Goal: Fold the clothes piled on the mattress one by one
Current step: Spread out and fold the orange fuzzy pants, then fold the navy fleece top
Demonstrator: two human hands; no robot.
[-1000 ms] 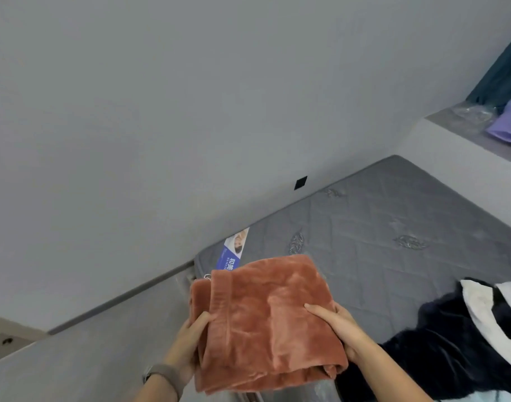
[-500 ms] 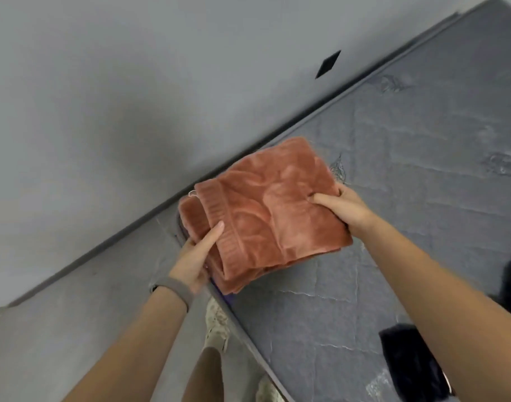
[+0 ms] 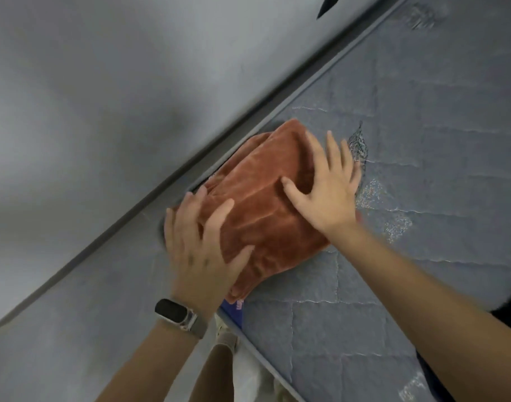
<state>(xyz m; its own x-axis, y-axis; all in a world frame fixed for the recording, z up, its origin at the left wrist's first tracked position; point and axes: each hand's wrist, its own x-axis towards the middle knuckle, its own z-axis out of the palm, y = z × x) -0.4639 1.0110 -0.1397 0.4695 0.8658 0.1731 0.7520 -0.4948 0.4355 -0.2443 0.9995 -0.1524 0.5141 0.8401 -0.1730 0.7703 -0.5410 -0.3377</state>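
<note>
- At the mattress (image 3: 422, 256) corner by the wall (image 3: 103, 111), head view: folded rust-orange garment (image 3: 265, 210) lies flat on the grey quilted top, its far edge against the wall-side border.
- Left hand (image 3: 199, 253) lies flat on the garment's near-left end, fingers (image 3: 216, 219) straight and spread, grasping nothing; some motion blur.
- Right hand (image 3: 326, 190) lies flat on the far-right part, fingers straight and spread, palm down, nothing gripped.
- Smartwatch (image 3: 175, 313) on the left wrist.
- Blue label (image 3: 234, 310) on the mattress side, partly covered by the garment's near corner.
- Dark cloth (image 3: 509, 311) at the right edge, behind the right forearm; can't tell what it is.
- Small black mark (image 3: 328, 5) on the wall, top.
- Floor (image 3: 59, 329) left of the mattress; person's leg and shoe (image 3: 225, 333) below.
</note>
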